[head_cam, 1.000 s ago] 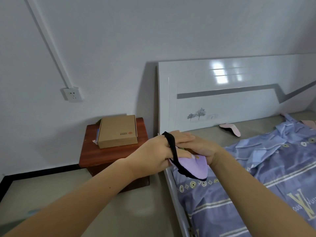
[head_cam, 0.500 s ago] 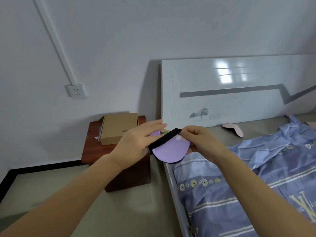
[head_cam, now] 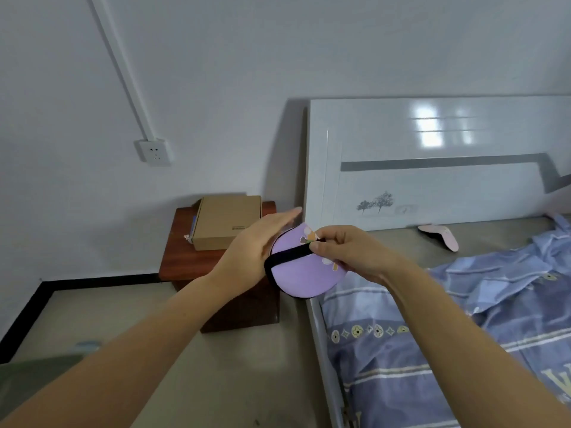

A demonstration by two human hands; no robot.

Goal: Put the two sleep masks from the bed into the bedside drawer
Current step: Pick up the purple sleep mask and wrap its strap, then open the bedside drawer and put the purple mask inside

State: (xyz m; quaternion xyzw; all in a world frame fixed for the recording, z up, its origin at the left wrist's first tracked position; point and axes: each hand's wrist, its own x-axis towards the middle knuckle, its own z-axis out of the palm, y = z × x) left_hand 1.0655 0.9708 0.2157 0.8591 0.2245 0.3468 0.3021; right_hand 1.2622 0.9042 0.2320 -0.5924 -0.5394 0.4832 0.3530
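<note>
The person's right hand (head_cam: 352, 254) pinches the black elastic strap (head_cam: 289, 254) of a folded lilac fabric sleep mask with a black edge (head_cam: 304, 273), thumb and forefinger closed on the strap where it crosses the mask's face. At nine o'clock of that pinch, the left hand (head_cam: 251, 253) lies flat against the mask's far side, fingers straight and together, pointing toward one o'clock, with the strap looping around the mask edge just beside its palm. The mask hangs in the air between both hands, above the gap where the bed's white side rail (head_cam: 324, 344) meets the dark red-brown wooden bedside cabinet (head_cam: 185, 261). No open drawer can be made out on the cabinet, whose front is largely hidden by the left forearm. On the cabinet top, at ten o'clock from the hands, sits a flat brown cardboard box (head_cam: 227, 222). At three o'clock, well apart from the held mask, a second pale pink sleep mask (head_cam: 440, 236) lies on the bare grey mattress (head_cam: 395, 242) near the glossy white headboard (head_cam: 432, 168). A rumpled blue patterned quilt (head_cam: 463, 319) covers the bed from four to five o'clock. A white wall socket (head_cam: 153, 152) is mounted at ten o'clock, farther out on the pale wall.
</note>
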